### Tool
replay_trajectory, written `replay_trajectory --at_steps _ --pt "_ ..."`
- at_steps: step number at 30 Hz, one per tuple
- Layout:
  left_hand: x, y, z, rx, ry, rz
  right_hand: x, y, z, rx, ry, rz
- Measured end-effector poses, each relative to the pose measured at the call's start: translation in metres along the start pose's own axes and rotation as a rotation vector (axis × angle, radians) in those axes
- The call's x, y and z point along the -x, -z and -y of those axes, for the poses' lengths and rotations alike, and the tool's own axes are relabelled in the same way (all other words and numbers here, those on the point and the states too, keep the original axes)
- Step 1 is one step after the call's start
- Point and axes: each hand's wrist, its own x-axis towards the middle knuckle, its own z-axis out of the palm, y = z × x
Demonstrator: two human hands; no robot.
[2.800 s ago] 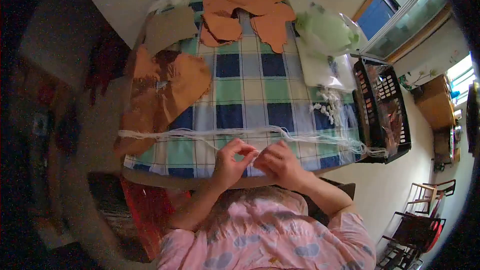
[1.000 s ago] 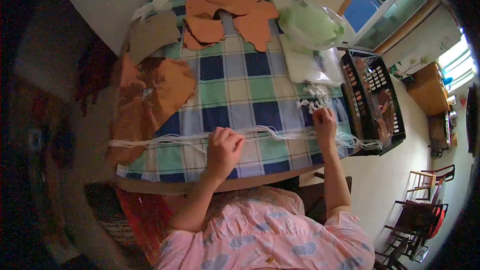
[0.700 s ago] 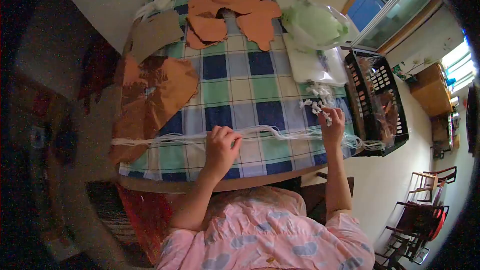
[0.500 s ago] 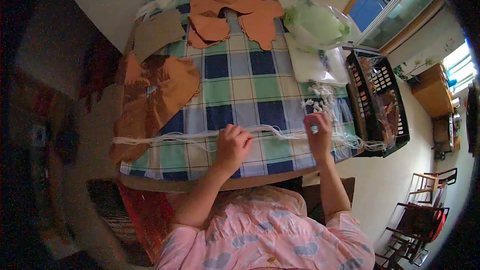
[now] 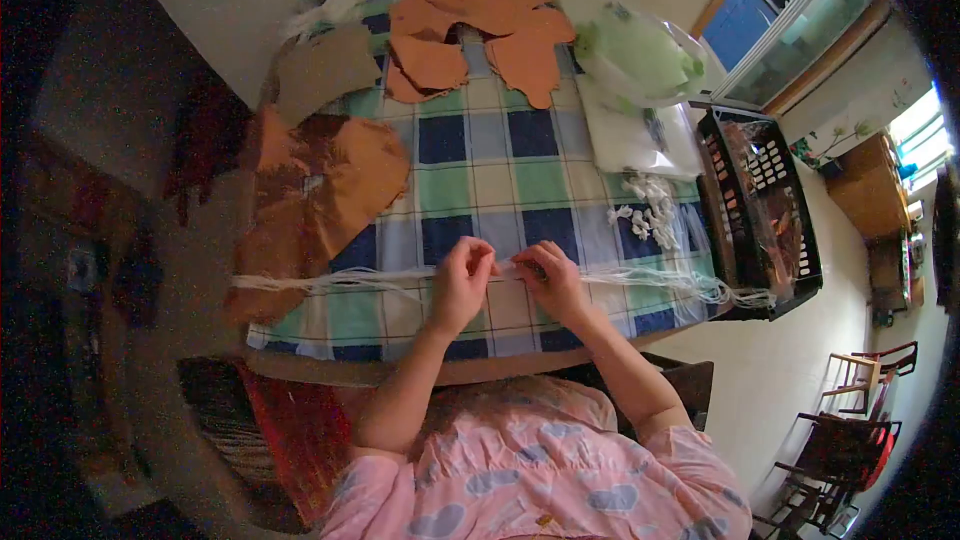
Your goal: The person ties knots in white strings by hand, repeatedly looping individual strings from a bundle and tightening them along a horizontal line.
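Observation:
A long bundle of thin white strings [image 5: 640, 280] runs left to right across the near part of the checked cloth. Over its middle, my left hand [image 5: 465, 278] has its fingers pinched together. Close beside it on the right, my right hand [image 5: 548, 278] is also pinched at the strings, with only a small gap between the hands. What lies between the fingertips is too small to tell in detail. White knotted pieces [image 5: 650, 215] lie beyond the strings to the right.
Orange-brown cut pieces [image 5: 525, 50] lie at the far side, and a larger brown piece [image 5: 350, 175] at the left. A clear bag with green contents [image 5: 640, 55] sits at the far right. A black crate [image 5: 735, 210] stands at the right edge.
My right hand has moved left, from near the white knotted pieces to beside my left hand. My left hand has barely moved. The view has shifted slightly.

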Motion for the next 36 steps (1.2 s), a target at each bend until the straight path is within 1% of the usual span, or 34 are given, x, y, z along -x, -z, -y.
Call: replay_trajectory --at_steps 1,4,7,8,10,11,14,16,19,22,25,26,29,31,32,33,34,35,36 --pt "-0.002 0.002 0.001 0.131 0.024 -0.009 0.000 0.001 0.001 -0.013 0.014 -0.005" --pt "-0.004 0.006 -0.011 0.336 0.094 -0.043 -0.002 0.004 0.006 -0.050 0.006 0.010" --pt "-0.001 0.009 -0.023 -0.326 -0.185 -0.005 -0.001 0.003 0.001 -0.091 0.002 0.015" --pt "0.001 0.008 -0.022 -0.410 -0.258 0.018 0.000 0.003 -0.001 -0.107 0.006 0.014" --pt "0.005 0.007 -0.019 -0.579 -0.405 0.065 0.002 0.004 0.001 -0.156 -0.050 -0.022" --pt "0.007 0.006 -0.016 -0.595 -0.398 0.065 0.003 0.004 0.002 -0.182 -0.078 -0.041" --pt "0.011 0.003 -0.010 -0.654 -0.386 0.053 0.002 0.009 0.000 -0.111 -0.010 -0.109" --pt "0.011 0.003 -0.009 -0.705 -0.395 0.025 0.004 0.014 -0.002 -0.081 -0.024 -0.099" --pt "0.009 -0.001 -0.013 -0.764 -0.358 0.010 0.005 0.017 -0.001 -0.060 -0.070 -0.068" --pt "0.006 -0.005 -0.014 -0.864 -0.358 0.024 0.008 0.015 -0.005 -0.054 -0.093 -0.051" --pt "0.002 -0.003 -0.007 -0.560 -0.221 0.006 0.010 0.012 -0.011 -0.075 -0.098 -0.058" --pt "0.002 -0.002 -0.008 -0.533 -0.240 -0.003 0.010 0.010 -0.011 -0.089 -0.100 -0.061" --pt "0.004 0.002 -0.023 -0.460 -0.273 -0.011 -0.002 0.009 0.004 0.008 0.130 -0.020" --pt "0.005 0.002 -0.030 -0.420 -0.270 0.015 -0.003 -0.004 -0.001 -0.066 0.047 0.024" --pt "0.006 0.001 -0.032 -0.329 -0.250 0.024 -0.005 -0.013 -0.007 -0.100 0.006 0.044" --pt "0.007 -0.001 -0.034 -0.236 -0.228 0.035 -0.004 -0.022 -0.007 -0.477 -0.128 0.101" --pt "0.007 -0.004 -0.035 -0.142 -0.206 0.047 -0.006 -0.031 -0.005 -0.845 -0.285 0.109" --pt "0.007 -0.004 -0.035 -0.176 -0.170 0.037 -0.005 -0.033 0.000 -0.732 -0.191 0.133" --pt "0.007 -0.002 -0.036 -0.209 -0.131 0.026 -0.005 -0.033 0.002 -0.719 -0.153 0.154"
